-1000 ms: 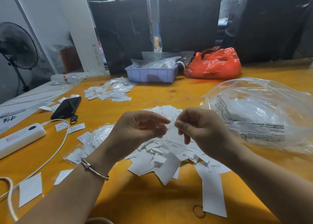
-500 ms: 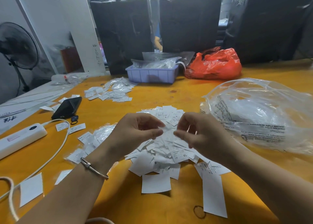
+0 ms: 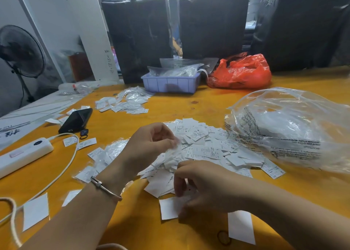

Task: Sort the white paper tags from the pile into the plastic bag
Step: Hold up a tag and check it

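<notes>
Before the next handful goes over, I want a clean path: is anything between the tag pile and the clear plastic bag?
Nothing visible blocks it. The pile of white paper tags runs right up to the clear plastic bag on its right; only loose tags lie between them on the table.

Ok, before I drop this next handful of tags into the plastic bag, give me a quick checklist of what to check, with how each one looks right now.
1. Left hand has tags: ok, its fingers pinch a crumpled bunch of white tags.
2. Right hand grip: cannot tell, fingers curl down over the pile's near edge, contents hidden.
3. Plastic bag in reach: ok, it lies right of the pile, touching it.
4. Bag mouth open toward you: cannot tell, the opening is not visible.
5. Pile of tags left to sort: ok, plenty remain.
6. Phone and power strip out of the path: ok, both lie far left.
</notes>
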A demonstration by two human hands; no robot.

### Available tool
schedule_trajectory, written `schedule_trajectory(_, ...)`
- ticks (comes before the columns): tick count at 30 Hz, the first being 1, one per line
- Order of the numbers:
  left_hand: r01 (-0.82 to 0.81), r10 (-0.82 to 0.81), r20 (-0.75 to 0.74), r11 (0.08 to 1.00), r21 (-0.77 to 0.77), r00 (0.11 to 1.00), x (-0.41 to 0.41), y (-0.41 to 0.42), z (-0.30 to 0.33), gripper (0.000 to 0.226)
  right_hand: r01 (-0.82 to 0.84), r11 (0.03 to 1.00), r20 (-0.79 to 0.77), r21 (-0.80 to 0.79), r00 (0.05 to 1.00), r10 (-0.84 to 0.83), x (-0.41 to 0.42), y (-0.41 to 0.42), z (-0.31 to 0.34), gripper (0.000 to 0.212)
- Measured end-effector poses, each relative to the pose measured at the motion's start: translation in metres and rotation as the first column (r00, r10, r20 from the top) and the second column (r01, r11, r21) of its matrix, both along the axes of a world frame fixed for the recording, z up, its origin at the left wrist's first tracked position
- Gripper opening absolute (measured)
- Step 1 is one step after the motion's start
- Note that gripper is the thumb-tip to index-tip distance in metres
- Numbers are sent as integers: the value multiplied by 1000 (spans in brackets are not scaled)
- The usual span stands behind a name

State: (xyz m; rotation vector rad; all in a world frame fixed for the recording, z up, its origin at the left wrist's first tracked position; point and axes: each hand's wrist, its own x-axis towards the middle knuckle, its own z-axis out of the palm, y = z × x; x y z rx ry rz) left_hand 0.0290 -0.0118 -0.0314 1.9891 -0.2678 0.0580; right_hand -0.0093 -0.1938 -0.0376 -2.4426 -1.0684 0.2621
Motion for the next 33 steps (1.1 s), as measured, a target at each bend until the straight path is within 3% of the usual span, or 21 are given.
schedule_trajectory(6,18,-16,33,999,-49,999,-1,0,0,7,2,996,-124,90,992,10,-2,-1,3,29)
schedule_trajectory(9,3,0,43,998,-57,999,-1,0,0,9,23,1000,-83,16,996,-22,-2,-1,4,44)
schedule_trajectory(13,8,-3,54,996,-92,999,-2,0,1,19,39,979,115,-199,993,-16,-8,-4,8,44)
schedule_trajectory(16,18,-12,63,996,-86,998,-1,0,1,28,48,973,62,-225,997,-35,-8,-6,9,41)
schedule_trajectory(23,36,-32,66,997,-71,997,-3,0,2,37,135,981,-285,136,954,-91,2,-14,12,22)
schedule_trajectory(25,28,-23,76,997,-68,997,-2,0,2,35,244,910,-371,335,922,-111,7,-24,18,22)
schedule_trajectory(28,17,-12,91,998,-62,996,0,1,1,28,377,703,-466,603,882,-73,16,-40,23,31)
schedule_trajectory(30,12,-5,96,998,-65,995,0,1,0,28,418,593,-486,688,872,-51,21,-45,22,40)
schedule_trajectory(33,5,3,86,996,-90,996,0,0,0,32,422,519,-473,743,880,-39,27,-47,20,39)
